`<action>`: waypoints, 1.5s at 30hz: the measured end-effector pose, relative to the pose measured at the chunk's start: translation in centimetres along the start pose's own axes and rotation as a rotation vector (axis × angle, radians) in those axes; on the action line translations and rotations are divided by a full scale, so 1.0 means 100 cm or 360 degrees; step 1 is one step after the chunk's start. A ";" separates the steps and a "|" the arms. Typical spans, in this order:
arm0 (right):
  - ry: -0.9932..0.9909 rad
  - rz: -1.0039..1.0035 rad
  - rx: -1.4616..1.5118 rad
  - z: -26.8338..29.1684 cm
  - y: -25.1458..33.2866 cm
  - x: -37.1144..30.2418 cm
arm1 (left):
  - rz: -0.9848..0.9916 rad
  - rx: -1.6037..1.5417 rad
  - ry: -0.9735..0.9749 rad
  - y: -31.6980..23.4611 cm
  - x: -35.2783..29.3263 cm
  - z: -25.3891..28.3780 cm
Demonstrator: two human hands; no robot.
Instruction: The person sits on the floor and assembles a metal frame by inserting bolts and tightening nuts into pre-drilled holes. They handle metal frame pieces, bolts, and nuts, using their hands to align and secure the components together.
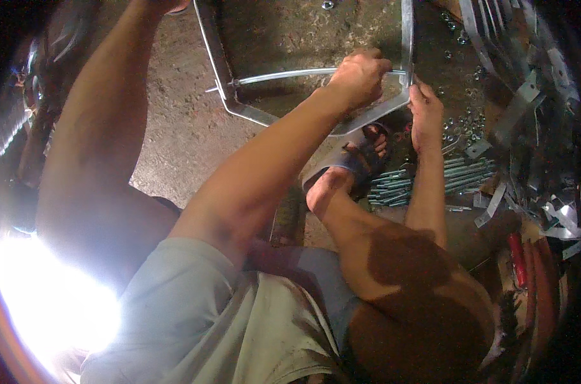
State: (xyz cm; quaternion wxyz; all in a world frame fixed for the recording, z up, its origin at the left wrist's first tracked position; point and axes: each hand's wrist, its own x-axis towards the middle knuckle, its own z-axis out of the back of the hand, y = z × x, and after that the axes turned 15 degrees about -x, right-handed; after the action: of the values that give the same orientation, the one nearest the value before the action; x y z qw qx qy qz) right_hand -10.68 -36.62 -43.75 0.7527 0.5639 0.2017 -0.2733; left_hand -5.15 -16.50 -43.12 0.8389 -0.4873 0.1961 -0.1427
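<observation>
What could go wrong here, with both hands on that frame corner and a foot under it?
Possible risks:
1. The left hand and right hand work close together at the metal frame corner; thin strip edges could nick fingers.
2. The sandalled foot sits right under that corner; a slip may land metal on bare toes.
3. Loose nuts and bolts litter the floor, easy to scatter or kneel on.

Dim, warm cast, blown-out glare lower left — dark fisheye rim, soft focus
</observation>
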 end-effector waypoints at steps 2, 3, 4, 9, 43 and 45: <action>0.0048 0.0013 0.0006 0.000 0.001 0.001 | 0.0083 0.0000 0.0069 -0.003 0.004 0.001; 0.0043 -0.0030 -0.0002 -0.001 0.005 0.000 | 0.0149 -0.0014 0.0115 -0.002 0.004 0.002; 0.0042 -0.0071 -0.0009 0.001 0.009 -0.002 | 0.0218 -0.0027 0.0158 -0.003 0.004 0.004; 0.0110 0.0031 0.0122 -0.009 0.030 -0.007 | 0.0200 0.0312 -0.0064 -0.023 -0.013 0.007; 0.0165 -0.0141 -0.0795 0.116 0.021 -0.108 | 0.1476 -0.0679 -0.2025 -0.022 -0.169 0.115; 0.0131 -0.0142 -0.0771 0.124 0.019 -0.120 | 0.1416 -0.0636 -0.1970 -0.031 -0.171 0.112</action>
State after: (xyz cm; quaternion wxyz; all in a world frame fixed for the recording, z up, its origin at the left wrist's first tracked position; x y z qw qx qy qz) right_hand -18.73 -45.90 -31.50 0.8442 0.3683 0.3167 -0.2268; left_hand -15.10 -2.14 -32.10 0.6704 -0.4954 -0.1080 0.5418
